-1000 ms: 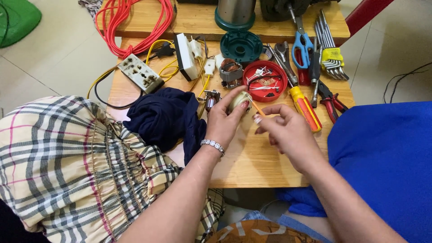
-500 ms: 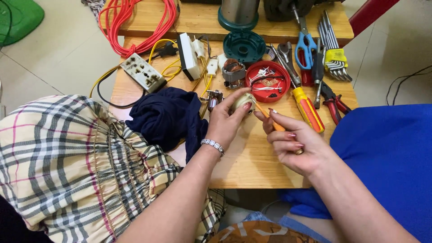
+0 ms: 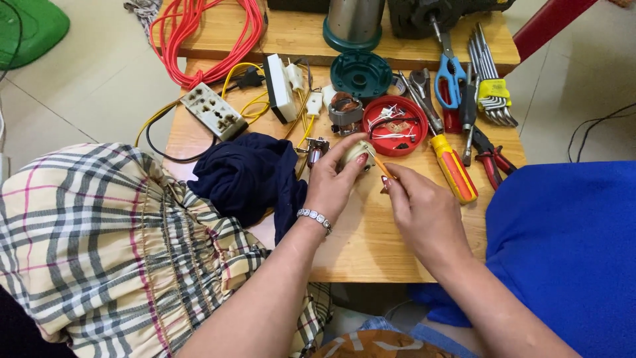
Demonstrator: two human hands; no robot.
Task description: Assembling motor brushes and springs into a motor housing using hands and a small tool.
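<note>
I see the left hand [image 3: 334, 182] wrapped around a small cream-coloured part [image 3: 358, 152], fingers curled over it and thumb under, held just above the wooden table [image 3: 371, 245] right beside the red dish [image 3: 395, 126]. The right hand [image 3: 424, 212] pinches a thin orange-handled tool [image 3: 383, 169] between thumb and 2 fingers, tip touching the cream part's right side. I judge the part light and rigid, plastic-looking casing, probably smooth and a bit slippery, so a full wrap round the body is the safe hold, not the edges; what metal bits stick out of it I cannot tell, mostly hidden by fingers. The thin tool looks stiff and light, best gripped low near the tip for control. Close by: a small wound motor piece [image 3: 346, 113] and another metal bit [image 3: 317, 151] just left of the hand, a dark blue cloth [image 3: 248, 176] touching the left wrist area, an orange screwdriver [image 3: 454, 169] just right of the right hand. Further back a white power strip [image 3: 213, 111], red cable [image 3: 205, 33], blue scissors [image 3: 450, 69], hex keys [image 3: 490, 83].
</note>
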